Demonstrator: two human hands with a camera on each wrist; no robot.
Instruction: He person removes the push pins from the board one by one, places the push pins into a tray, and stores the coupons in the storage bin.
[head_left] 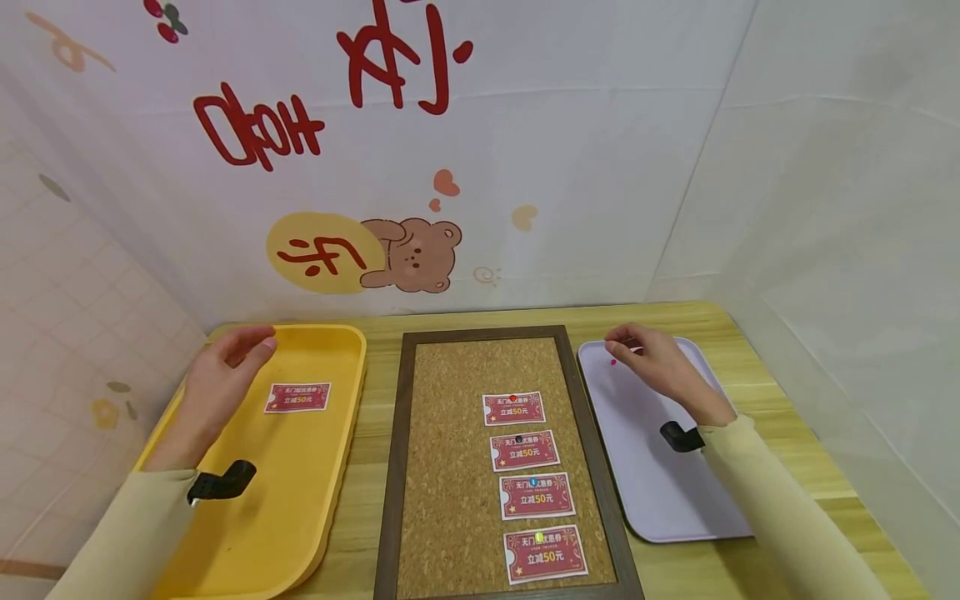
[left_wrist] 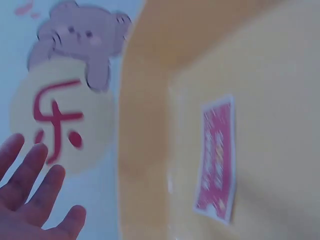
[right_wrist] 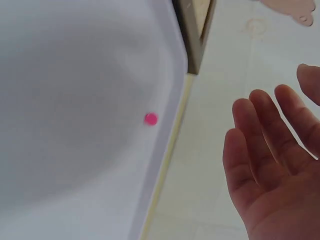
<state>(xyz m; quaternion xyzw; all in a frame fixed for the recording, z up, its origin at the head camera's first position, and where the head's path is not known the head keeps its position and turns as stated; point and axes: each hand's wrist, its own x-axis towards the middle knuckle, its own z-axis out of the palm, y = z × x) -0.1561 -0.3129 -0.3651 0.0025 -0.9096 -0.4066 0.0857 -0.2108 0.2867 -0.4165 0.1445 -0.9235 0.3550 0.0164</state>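
Note:
My left hand (head_left: 225, 379) hovers over the left side of the yellow tray (head_left: 354, 400), its fingers loosely bent and holding nothing. To its right in the tray lies a red coupon (head_left: 297, 397), also seen in the left wrist view. Above the far end of the lavender tray (head_left: 645, 467) is my right hand (head_left: 660, 362), empty with relaxed fingers. Near its fingertips a pink pushpin (right_wrist: 151, 119) sits in that tray. Between the trays lies a framed cork board (head_left: 450, 467). Several red coupons run down its right side, each bearing a pushpin; the top one is red (head_left: 513, 398).
Further pins on the board are black (head_left: 519, 439), blue (head_left: 533, 482) and yellow (head_left: 539, 537). Everything rests on a wood-grain table (head_left: 757, 400). A white printed curtain (head_left: 570, 150) stands behind and along both sides.

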